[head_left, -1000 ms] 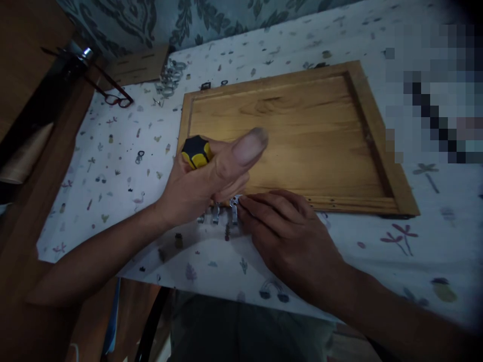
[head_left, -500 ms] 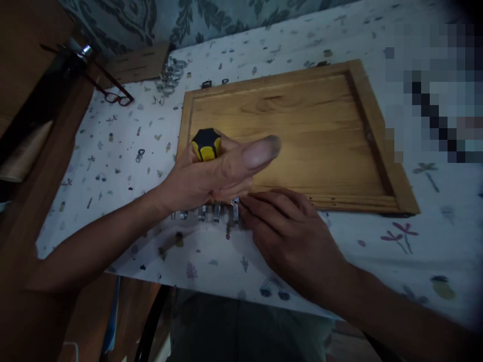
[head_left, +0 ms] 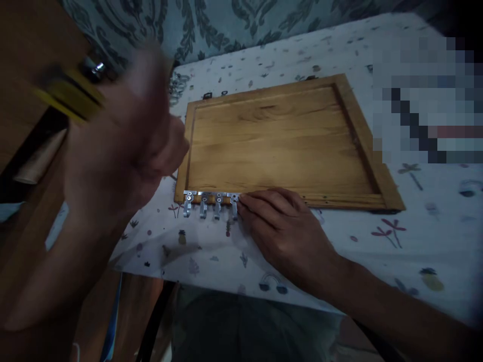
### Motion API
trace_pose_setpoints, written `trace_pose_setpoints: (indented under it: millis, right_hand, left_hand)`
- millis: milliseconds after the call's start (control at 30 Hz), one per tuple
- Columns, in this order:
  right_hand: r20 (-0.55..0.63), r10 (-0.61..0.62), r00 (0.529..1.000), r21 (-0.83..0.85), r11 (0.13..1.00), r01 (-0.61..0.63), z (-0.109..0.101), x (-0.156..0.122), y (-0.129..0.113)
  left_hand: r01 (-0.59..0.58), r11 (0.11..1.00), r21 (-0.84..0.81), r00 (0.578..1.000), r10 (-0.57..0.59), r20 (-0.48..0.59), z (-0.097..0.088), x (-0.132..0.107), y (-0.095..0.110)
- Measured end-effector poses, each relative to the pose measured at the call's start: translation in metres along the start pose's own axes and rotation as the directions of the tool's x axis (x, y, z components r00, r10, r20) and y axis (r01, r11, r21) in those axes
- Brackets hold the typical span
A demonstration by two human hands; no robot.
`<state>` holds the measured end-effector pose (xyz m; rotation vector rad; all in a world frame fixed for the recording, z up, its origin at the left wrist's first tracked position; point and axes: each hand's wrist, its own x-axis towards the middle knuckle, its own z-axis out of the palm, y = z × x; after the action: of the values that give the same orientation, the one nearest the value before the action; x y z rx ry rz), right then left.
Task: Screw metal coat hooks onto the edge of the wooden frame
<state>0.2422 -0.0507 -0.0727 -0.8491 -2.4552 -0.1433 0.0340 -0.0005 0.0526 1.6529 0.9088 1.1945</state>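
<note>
A wooden panel (head_left: 279, 141) with a raised frame lies flat on the patterned tablecloth (head_left: 211, 251). Several metal hooks (head_left: 210, 202) sit in a row along its near left edge. My right hand (head_left: 281, 226) rests on the cloth, its fingertips pressed against the rightmost hook. My left hand (head_left: 121, 136) is raised and blurred at the left, closed around a yellow and black screwdriver (head_left: 71, 95) whose handle sticks out to the left.
A heap of small metal parts (head_left: 177, 83) lies beyond the panel's far left corner. A wooden ledge runs along the left. The table's near edge is close to my body. A pixelated patch covers the upper right.
My left hand has lifted the screwdriver off the hooks and swung it up to the left. The whole row of hooks now shows. My right hand has stayed put.
</note>
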Motion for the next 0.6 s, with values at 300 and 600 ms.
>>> trace_pose_setpoints:
  millis: [300, 600]
  right_hand:
    - [0.009, 0.003, 1.000, 0.001, 1.000, -0.004, 0.001, -0.002, 0.001]
    - [0.000, 0.014, 1.000, 0.012, 1.000, -0.014, 0.001, -0.001, 0.000]
  left_hand:
    - [0.221, 0.827, 0.518, 0.959, -0.282, 0.042, -0.007, -0.041, -0.025]
    - [0.024, 0.952, 0.304, 0.997, 0.001, -0.082, -0.006, -0.035, -0.010]
